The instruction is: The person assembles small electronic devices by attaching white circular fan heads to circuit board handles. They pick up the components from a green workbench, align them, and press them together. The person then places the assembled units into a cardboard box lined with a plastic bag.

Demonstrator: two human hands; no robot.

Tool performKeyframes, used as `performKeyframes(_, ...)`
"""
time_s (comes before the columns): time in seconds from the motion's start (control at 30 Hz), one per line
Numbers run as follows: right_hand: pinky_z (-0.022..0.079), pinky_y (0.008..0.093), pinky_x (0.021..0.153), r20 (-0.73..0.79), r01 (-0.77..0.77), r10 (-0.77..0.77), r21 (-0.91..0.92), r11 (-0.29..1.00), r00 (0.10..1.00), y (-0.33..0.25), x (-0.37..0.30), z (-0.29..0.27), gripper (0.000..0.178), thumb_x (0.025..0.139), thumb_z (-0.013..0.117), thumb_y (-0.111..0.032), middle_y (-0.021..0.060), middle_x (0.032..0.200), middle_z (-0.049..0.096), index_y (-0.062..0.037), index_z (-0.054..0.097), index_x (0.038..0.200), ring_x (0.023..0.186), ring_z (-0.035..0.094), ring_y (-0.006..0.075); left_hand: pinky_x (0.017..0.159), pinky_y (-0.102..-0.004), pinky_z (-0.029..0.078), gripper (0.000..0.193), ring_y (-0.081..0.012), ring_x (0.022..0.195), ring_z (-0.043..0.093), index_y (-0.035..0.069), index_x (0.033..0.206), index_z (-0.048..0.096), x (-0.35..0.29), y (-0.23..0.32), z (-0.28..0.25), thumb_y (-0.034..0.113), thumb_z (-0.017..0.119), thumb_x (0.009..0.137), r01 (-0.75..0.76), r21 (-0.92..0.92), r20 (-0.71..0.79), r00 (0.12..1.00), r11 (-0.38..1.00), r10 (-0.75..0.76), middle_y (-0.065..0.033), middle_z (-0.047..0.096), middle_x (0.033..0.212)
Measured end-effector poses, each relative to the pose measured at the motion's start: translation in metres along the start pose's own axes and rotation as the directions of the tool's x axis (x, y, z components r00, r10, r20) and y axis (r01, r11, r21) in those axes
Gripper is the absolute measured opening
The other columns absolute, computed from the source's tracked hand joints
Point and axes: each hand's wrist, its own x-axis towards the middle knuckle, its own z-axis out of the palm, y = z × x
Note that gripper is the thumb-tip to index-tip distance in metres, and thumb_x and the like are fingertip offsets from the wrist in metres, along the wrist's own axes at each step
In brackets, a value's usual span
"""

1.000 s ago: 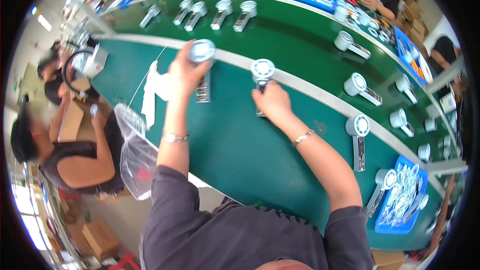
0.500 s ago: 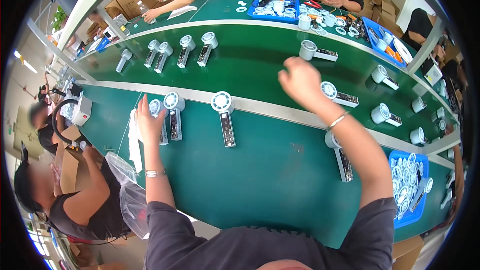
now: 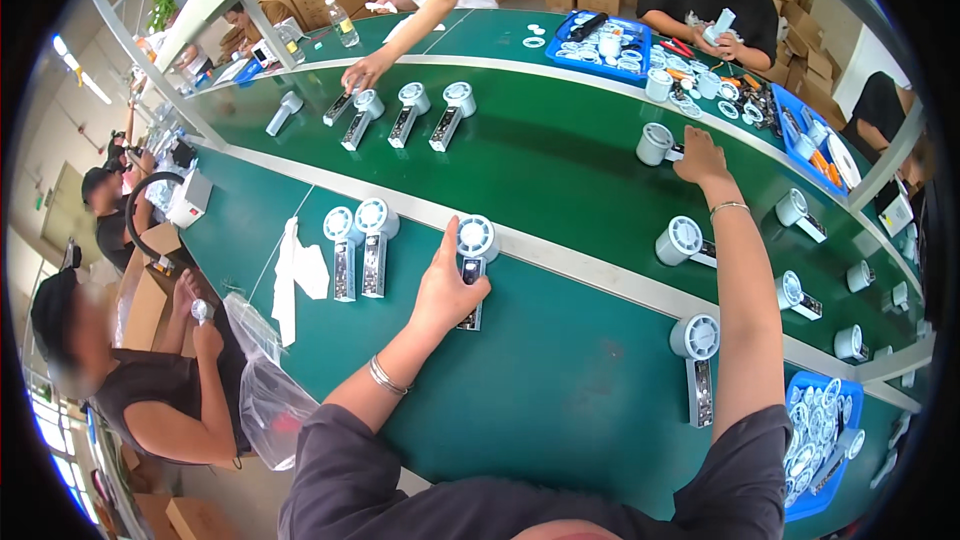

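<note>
Light-grey handheld fans with round vented heads and circuit boards showing in their handles lie about me. My left hand [image 3: 450, 285] hovers over or touches the middle fan [image 3: 476, 237]; its fingers stretch along the left side and the thumb crosses the handle. On the green belt at the far side, my right hand [image 3: 702, 157] has its fingers bent round the handle of another fan [image 3: 655, 143], hiding most of it. Two fans [image 3: 374, 218] stand side by side left of my left hand. One more fan [image 3: 695, 338] lies beside my right forearm.
A blue tray [image 3: 852, 395] of round white parts sits at right. White cloth [image 3: 310, 270] lies on the left bench. A metal rail [image 3: 560, 252] divides bench and belt. Across the belt, a co-worker's hand [image 3: 368, 70] touches a fan; several fans lie on the belt.
My left hand has shifted right from the left pair of fans to the middle one. My right hand has moved from beside a belt fan's head to its handle. The view has turned.
</note>
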Motion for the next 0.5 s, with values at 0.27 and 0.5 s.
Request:
performKeyframes(0.27, 0.048, 0.0431, 0.086, 0.094, 0.077, -0.072, -0.045, 0.996, 0.993, 0.011, -0.007, 0.014, 0.028, 0.078, 0.063, -0.020, 0.0150, 0.104, 0.062, -0.0036, 0.059, 0.101, 0.101, 0.058, 0.0313, 0.092, -0.0366, 0.044, 0.082, -0.0384, 0.113, 0.052, 0.001, 0.141, 0.025, 0.006, -0.011, -0.030, 0.007, 0.058, 0.066, 0.013, 0.032, 0.024, 1.000, 0.999, -0.014, -0.0272, 0.048, 0.125)
performKeyframes(0.5, 0.049, 0.0443, 0.077, -0.061, 0.055, -0.039, 0.279, 0.959, 0.997, -0.020, -0.055, -0.041, 0.036, 0.078, 0.058, -0.030, 0.0239, 0.091, 0.063, 0.0018, 0.055, 0.095, 0.087, 0.061, 0.0390, 0.079, -0.0378, 0.047, 0.082, -0.0328, 0.094, 0.055, 0.000, 0.140, 0.028, 0.009, -0.002, -0.032, 0.012, 0.070, 0.070, -0.288, 0.479, -0.152, 0.903, 0.829, 0.402, -0.0220, 0.057, 0.108)
